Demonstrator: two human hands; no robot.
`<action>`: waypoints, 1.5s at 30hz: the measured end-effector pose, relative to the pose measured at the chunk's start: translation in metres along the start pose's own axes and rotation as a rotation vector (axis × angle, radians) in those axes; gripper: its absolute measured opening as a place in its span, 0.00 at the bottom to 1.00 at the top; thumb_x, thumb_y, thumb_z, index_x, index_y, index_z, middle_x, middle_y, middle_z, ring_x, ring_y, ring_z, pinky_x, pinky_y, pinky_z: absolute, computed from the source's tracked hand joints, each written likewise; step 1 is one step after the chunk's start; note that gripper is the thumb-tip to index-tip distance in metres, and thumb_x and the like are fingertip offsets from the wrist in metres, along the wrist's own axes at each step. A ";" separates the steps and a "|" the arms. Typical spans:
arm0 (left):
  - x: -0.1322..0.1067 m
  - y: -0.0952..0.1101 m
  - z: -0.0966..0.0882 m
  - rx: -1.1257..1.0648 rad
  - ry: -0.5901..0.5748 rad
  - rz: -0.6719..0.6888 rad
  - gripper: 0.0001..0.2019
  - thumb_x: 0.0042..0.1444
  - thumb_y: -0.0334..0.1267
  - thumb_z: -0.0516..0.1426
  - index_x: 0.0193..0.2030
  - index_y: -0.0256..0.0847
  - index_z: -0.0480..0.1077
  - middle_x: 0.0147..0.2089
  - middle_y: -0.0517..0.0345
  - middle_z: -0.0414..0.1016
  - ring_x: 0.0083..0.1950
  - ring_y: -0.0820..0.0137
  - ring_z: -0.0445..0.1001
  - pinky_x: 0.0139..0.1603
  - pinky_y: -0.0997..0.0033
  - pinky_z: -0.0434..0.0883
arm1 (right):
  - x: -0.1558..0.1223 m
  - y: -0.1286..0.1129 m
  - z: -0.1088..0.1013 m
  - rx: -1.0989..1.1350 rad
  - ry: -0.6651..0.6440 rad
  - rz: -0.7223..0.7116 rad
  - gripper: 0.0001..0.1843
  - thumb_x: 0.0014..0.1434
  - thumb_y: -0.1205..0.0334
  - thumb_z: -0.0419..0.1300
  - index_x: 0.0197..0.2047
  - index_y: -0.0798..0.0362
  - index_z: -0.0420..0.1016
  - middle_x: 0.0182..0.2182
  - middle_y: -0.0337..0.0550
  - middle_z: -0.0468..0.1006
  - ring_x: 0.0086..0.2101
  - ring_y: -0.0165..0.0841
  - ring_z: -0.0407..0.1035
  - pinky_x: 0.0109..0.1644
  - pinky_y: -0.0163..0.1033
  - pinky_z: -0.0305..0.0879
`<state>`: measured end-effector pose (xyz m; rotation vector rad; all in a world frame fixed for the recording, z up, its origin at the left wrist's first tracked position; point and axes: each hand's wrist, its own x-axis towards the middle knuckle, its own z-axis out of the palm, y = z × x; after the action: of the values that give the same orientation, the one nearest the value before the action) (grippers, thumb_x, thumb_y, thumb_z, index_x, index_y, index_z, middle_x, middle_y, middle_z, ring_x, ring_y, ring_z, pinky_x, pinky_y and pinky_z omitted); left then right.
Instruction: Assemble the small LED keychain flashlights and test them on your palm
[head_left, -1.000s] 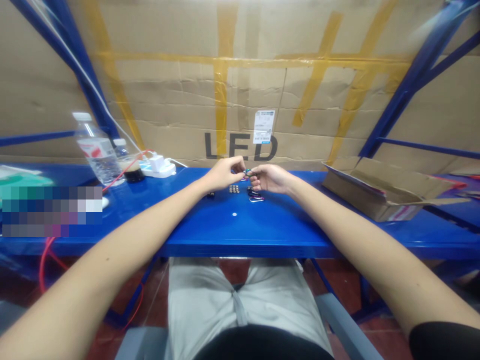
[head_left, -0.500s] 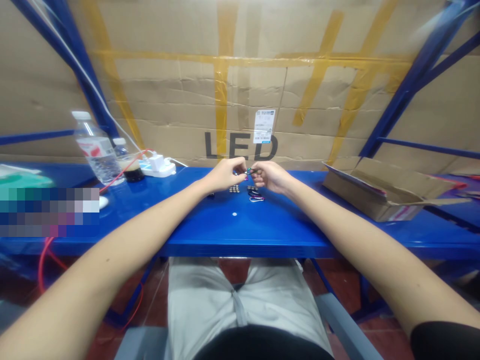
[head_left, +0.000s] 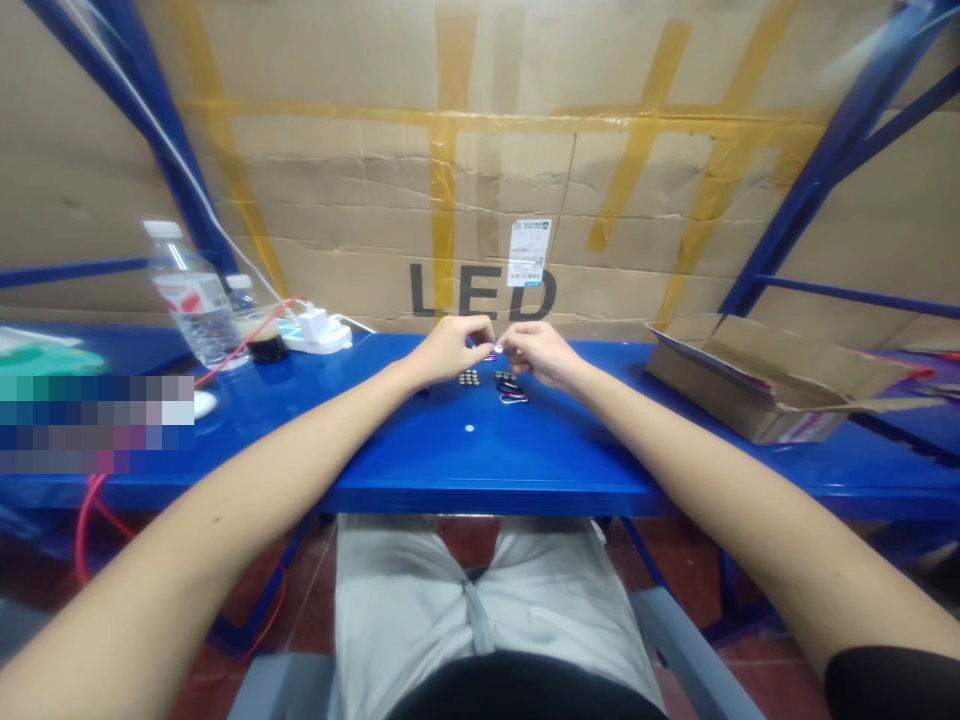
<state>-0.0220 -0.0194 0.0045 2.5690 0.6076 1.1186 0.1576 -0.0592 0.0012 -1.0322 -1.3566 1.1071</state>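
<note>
My left hand (head_left: 452,347) and my right hand (head_left: 541,352) meet over the back of the blue table, both closed in a pinch. At my right fingertips is a small round whitish piece (head_left: 499,349). A tiny purple part (head_left: 490,357) shows by my left fingertips; whether they grip it is too small to tell. Just below the hands lie small brass-coloured pieces (head_left: 469,378) in rows. Beside them sit small dark and purple parts with a whitish loop (head_left: 514,396). Nearer to me, a small white disc (head_left: 469,428) lies alone on the table.
An open cardboard box (head_left: 750,385) stands at the right. On the left are a water bottle (head_left: 191,300), a smaller bottle with dark liquid (head_left: 259,335), and a white power strip (head_left: 322,338) with cables. A large taped carton (head_left: 337,220) rises behind the blue table (head_left: 420,460).
At my right fingertips a dark greenish piece showed before; now a round whitish face shows there. My right fingers have shifted slightly, while my left hand has barely moved.
</note>
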 end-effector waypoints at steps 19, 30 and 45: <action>0.002 -0.013 0.003 0.167 -0.032 0.118 0.04 0.58 0.32 0.58 0.40 0.40 0.73 0.36 0.56 0.79 0.38 0.69 0.75 0.42 0.69 0.70 | 0.001 0.000 0.001 0.046 -0.025 0.074 0.10 0.55 0.75 0.60 0.25 0.55 0.66 0.18 0.37 0.64 0.18 0.23 0.54 0.19 0.31 0.51; 0.000 -0.007 0.000 -0.037 0.059 -0.028 0.02 0.56 0.33 0.60 0.37 0.39 0.71 0.34 0.59 0.78 0.36 0.71 0.76 0.42 0.69 0.72 | 0.004 0.002 -0.002 -0.082 0.011 -0.058 0.11 0.59 0.68 0.60 0.26 0.53 0.67 0.17 0.37 0.66 0.17 0.26 0.59 0.19 0.32 0.53; 0.001 -0.009 0.004 -0.109 0.073 -0.054 0.03 0.54 0.32 0.61 0.36 0.39 0.72 0.33 0.59 0.78 0.36 0.70 0.76 0.40 0.69 0.73 | 0.002 0.003 -0.001 -0.050 -0.026 -0.069 0.14 0.54 0.69 0.60 0.22 0.52 0.60 0.16 0.33 0.60 0.17 0.23 0.50 0.20 0.30 0.45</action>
<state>-0.0210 -0.0113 -0.0018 2.4150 0.6117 1.1978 0.1588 -0.0565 -0.0017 -1.0030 -1.4368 1.0429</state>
